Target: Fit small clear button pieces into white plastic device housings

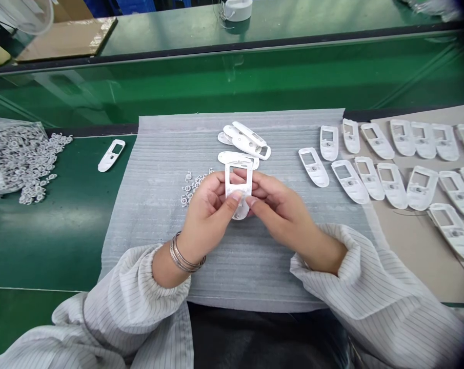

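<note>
Between my two hands I hold a white plastic housing [234,190] with a rectangular window at its upper end, its inner side facing me. My left hand [210,202] grips its left edge, thumb resting on the lower part. From the other side my right hand [276,205] pinches it, with that thumb at the lower right edge. Just beyond lies a loose pile of similar white housings [247,139]. Small white ring-shaped parts [189,187] are scattered on the foam sheet [158,154], partly hidden by my left hand.
At right, several white housings [393,184] lie in rows, many on a cardboard sheet [416,256]. A clear bag [8,154] spills small ring parts at left, near a single housing [112,155]. A green ledge [293,20] runs along the back, carrying cardboard [66,40].
</note>
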`<action>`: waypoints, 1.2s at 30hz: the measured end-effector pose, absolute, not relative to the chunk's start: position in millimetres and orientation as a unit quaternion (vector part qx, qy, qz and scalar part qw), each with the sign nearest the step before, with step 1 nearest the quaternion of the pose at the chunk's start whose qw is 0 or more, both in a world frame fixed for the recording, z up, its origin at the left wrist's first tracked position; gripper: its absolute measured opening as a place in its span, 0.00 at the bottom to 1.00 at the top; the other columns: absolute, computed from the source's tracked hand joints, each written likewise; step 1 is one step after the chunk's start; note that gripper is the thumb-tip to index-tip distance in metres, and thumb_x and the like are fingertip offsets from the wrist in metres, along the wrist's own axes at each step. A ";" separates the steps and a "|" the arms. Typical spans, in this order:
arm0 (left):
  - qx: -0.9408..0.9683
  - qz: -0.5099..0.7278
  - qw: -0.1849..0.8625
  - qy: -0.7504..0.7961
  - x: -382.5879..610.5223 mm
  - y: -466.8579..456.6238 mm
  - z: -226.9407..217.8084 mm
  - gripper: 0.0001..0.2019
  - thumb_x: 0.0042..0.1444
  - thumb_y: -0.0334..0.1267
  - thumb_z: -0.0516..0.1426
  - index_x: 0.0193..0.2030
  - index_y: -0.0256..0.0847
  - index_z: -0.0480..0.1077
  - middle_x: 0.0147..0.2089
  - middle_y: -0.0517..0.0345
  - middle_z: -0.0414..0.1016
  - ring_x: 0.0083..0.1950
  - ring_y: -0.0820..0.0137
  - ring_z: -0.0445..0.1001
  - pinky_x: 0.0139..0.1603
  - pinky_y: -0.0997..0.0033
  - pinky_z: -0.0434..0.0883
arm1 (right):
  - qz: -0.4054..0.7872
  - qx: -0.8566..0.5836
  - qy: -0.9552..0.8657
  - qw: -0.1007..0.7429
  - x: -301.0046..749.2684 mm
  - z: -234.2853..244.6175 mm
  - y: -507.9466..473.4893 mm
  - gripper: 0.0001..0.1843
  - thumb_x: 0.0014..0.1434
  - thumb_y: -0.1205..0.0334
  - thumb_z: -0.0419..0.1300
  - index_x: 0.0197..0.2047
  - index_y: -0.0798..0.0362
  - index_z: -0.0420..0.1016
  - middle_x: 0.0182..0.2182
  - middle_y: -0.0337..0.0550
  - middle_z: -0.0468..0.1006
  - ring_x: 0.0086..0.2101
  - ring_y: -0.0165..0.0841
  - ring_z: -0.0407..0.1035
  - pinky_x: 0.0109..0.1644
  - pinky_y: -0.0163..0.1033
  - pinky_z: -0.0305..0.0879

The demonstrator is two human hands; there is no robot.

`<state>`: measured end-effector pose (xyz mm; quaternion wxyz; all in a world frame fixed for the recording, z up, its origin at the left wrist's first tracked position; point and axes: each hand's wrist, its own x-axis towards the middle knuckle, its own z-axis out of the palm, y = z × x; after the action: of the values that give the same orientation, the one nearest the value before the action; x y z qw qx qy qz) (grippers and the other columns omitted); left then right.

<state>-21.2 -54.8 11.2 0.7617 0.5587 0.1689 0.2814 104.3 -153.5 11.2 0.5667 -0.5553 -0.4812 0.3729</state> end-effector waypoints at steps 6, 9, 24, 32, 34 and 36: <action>0.592 0.292 0.732 0.170 -21.8 -55.7 14.0 0.08 0.62 0.36 0.60 0.46 0.39 0.69 0.44 0.54 0.78 0.43 0.73 0.78 0.39 0.78 0.76 | 0.323 -0.583 -0.504 0.549 102.8 13.7 -155.2 0.25 0.68 0.68 0.54 0.67 0.52 0.65 0.48 0.43 0.79 0.44 0.33 0.76 0.41 0.35 0.75; 0.593 0.295 0.730 0.168 -22.0 -57.3 16.0 0.07 0.62 0.35 0.60 0.45 0.39 0.68 0.47 0.53 0.78 0.44 0.73 0.79 0.40 0.77 0.77 | 0.299 -0.589 -0.510 0.551 100.6 14.4 -155.1 0.24 0.67 0.71 0.53 0.65 0.53 0.67 0.45 0.41 0.80 0.41 0.31 0.76 0.39 0.34 0.74; 0.572 0.273 0.752 0.183 -21.7 -59.0 10.4 0.08 0.64 0.36 0.58 0.48 0.40 0.68 0.52 0.53 0.75 0.47 0.73 0.77 0.43 0.77 0.76 | 0.300 -0.608 -0.493 0.545 99.6 12.1 -153.6 0.21 0.68 0.68 0.55 0.63 0.50 0.68 0.50 0.41 0.78 0.46 0.31 0.75 0.46 0.35 0.74; 0.615 0.236 0.725 0.202 -23.7 -55.8 8.3 0.14 0.66 0.36 0.52 0.57 0.41 0.68 0.60 0.50 0.72 0.60 0.65 0.72 0.67 0.59 0.68 | 0.277 -0.639 -0.490 0.524 103.7 7.7 -151.3 0.16 0.69 0.65 0.54 0.59 0.51 0.68 0.42 0.41 0.77 0.37 0.32 0.74 0.39 0.38 0.71; 0.642 0.241 0.699 0.202 -23.5 -54.7 7.8 0.15 0.66 0.38 0.52 0.57 0.42 0.69 0.59 0.50 0.73 0.62 0.64 0.71 0.70 0.57 0.64 | 0.283 -0.643 -0.490 0.516 103.5 8.4 -152.0 0.16 0.69 0.64 0.55 0.59 0.50 0.68 0.41 0.41 0.78 0.34 0.31 0.74 0.37 0.37 0.71; 0.659 0.238 0.686 0.198 -23.3 -54.0 7.4 0.15 0.66 0.39 0.52 0.58 0.42 0.69 0.58 0.50 0.74 0.64 0.63 0.70 0.72 0.55 0.63 | 0.288 -0.645 -0.487 0.513 102.9 9.7 -152.5 0.16 0.68 0.63 0.56 0.58 0.50 0.68 0.39 0.40 0.78 0.33 0.31 0.74 0.35 0.37 0.71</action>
<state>-23.3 -54.0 7.4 0.6859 0.6589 0.1975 0.2376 102.9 -152.5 9.7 0.5127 -0.6454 -0.4874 0.2881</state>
